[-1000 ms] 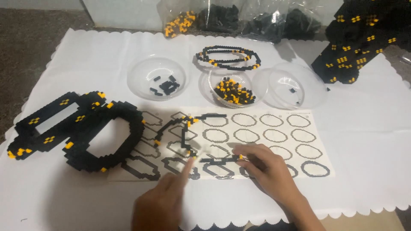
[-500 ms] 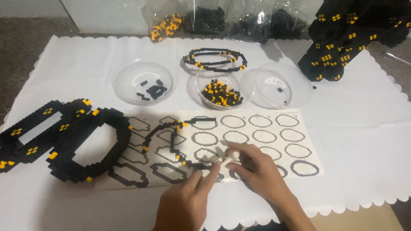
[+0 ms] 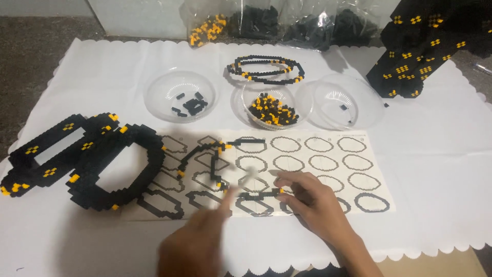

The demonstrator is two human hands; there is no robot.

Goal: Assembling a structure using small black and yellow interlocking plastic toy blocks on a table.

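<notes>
The right hand (image 3: 312, 202) lies flat on the printed template sheet (image 3: 328, 154), fingers loosely spread and pressing down on a short black brick strip with a yellow end (image 3: 259, 195) that sits over one of the outlined ring shapes. It grips nothing; it pins the strip in place. The left hand (image 3: 197, 246) comes in from below with its forefinger stretched toward the same strip. It is blurred, so I cannot tell whether it pinches a small piece.

The step in hand looks like laying tiny bricks along an outline to build a ring layer. The next move seems to call for a precise press at the strip's open end while the right hand keeps it from sliding.

Just left of the strip, a curved, half-built chain of black and yellow bricks (image 3: 205, 159) rests on the sheet. Beyond the sheet stand three clear bowls: one with a few black pieces (image 3: 182, 97), one with mixed black and yellow pieces (image 3: 270, 107), one nearly bare (image 3: 341, 105). A finished thin ring (image 3: 265, 69) lies behind them. Thick stacked rings (image 3: 110, 166) sit at left on the white cloth covering the table (image 3: 441, 169).
</notes>
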